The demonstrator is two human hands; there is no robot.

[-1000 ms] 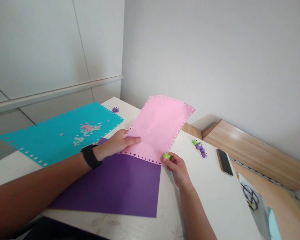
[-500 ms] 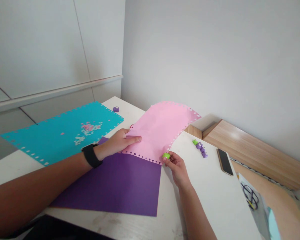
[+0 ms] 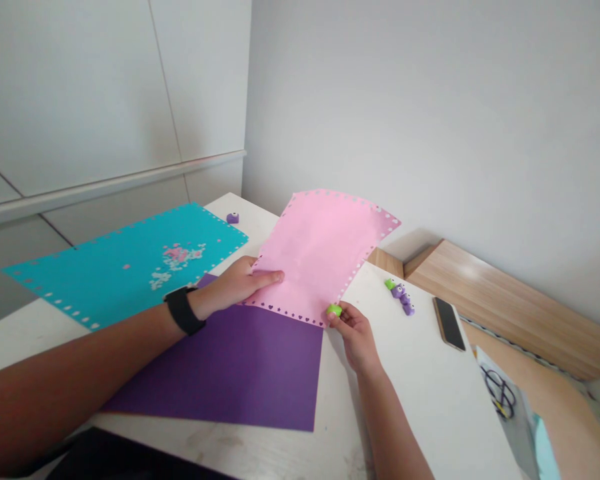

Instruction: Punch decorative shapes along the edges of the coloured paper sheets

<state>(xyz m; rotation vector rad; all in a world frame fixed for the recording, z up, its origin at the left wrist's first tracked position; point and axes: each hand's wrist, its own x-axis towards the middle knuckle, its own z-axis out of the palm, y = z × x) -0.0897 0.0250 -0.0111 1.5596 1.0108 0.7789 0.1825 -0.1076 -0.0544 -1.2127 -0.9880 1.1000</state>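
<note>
A pink sheet of paper [image 3: 325,247] is lifted at a slant, its borders punched with small shapes such as hearts. My left hand [image 3: 245,280] grips its left side, thumb on top and fingers hidden beneath. At the near right corner, my right hand [image 3: 353,330] pinches a small green craft punch [image 3: 335,310] that sits on the paper's edge. Under the near edge lies a purple sheet [image 3: 240,373]. To the left, a blue sheet [image 3: 130,267] with a punched border carries a scatter of pink and pale paper bits [image 3: 177,257].
On the white table [image 3: 395,373], several green and purple punches [image 3: 400,292] stand at the right, near a phone [image 3: 449,323]. Another purple punch [image 3: 233,218] stands at the back. Beyond the right edge is a clear bag with a dark cord [image 3: 500,393].
The pink paper's far left part has risen and flattened out, showing its punched far edge. The green punch has shifted very slightly up and right; both hands keep their holds.
</note>
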